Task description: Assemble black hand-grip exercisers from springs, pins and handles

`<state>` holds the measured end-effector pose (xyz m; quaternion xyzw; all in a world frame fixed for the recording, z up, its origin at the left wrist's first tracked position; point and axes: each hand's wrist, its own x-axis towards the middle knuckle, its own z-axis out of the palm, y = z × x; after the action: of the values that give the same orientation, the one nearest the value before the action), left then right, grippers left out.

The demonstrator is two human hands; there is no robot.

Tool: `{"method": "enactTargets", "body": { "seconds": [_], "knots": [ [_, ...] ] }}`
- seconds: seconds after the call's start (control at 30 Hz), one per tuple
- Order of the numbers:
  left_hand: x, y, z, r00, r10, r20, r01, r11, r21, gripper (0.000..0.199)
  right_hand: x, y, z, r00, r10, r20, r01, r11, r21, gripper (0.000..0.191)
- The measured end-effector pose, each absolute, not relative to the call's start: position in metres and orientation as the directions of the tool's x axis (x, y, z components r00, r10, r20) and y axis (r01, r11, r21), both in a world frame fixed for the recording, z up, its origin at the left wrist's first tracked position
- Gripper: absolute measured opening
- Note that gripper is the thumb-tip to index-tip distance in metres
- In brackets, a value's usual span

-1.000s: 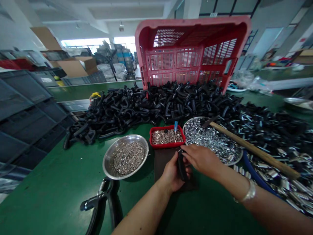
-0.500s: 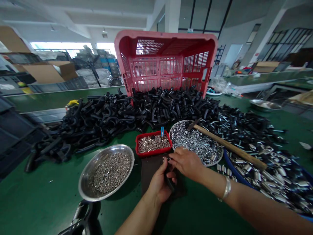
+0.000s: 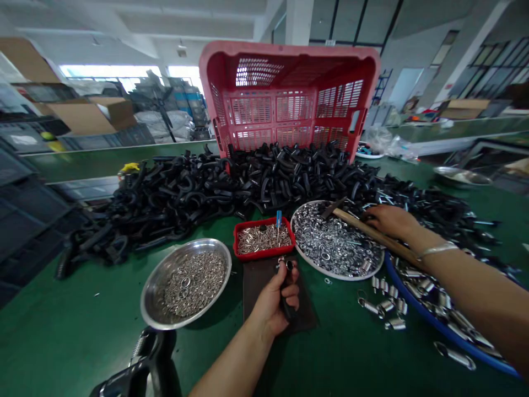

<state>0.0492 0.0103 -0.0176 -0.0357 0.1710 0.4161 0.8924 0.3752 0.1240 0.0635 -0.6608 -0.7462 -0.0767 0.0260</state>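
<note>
One black handle (image 3: 288, 310), with metal at its upper end: clamped in the fingers of the left hand (image 3: 270, 309), over a dark mat (image 3: 254, 281) toward the near edge of the worktop (image 3: 339, 347). One right hand (image 3: 392, 222): toward the worktop's right edge, just beside a wooden-handled hammer (image 3: 359, 224); whether its fingers are apart or closed cannot be made out. One red tray (image 3: 266, 253) of pins: by the mat's far edge. Several loose springs (image 3: 386, 307): beside a blue-rimmed basin (image 3: 448, 332).
</note>
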Motion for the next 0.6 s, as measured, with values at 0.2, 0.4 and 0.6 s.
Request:
{"method": "enactTargets", "body": {
  "seconds": [0.2, 0.4, 0.6],
  "knots": [
    [0.047, 0.011, -0.017, 0.636, 0.713, -0.294, -0.73, 0.68, 0.069, 0.024, 0.277, 0.048, 0.057, -0.269, 0.876, 0.401, 0.86, 0.406, -0.31, 0.029],
    [0.041, 0.01, -0.02, 0.66, 0.705, -0.259, -0.7, 0.702, 0.127, 0.033, 0.197, 0.004, 0.047, -0.46, 0.7, 0.546, 0.64, 0.688, -0.343, 0.019],
    [0.038, 0.008, -0.017, 0.522, 0.818, -0.242, -0.702, 0.573, 0.423, 0.048, 0.179, -0.018, 0.056, -0.618, 0.559, 0.553, 0.667, 0.745, -0.009, 0.036]
  ]
}}
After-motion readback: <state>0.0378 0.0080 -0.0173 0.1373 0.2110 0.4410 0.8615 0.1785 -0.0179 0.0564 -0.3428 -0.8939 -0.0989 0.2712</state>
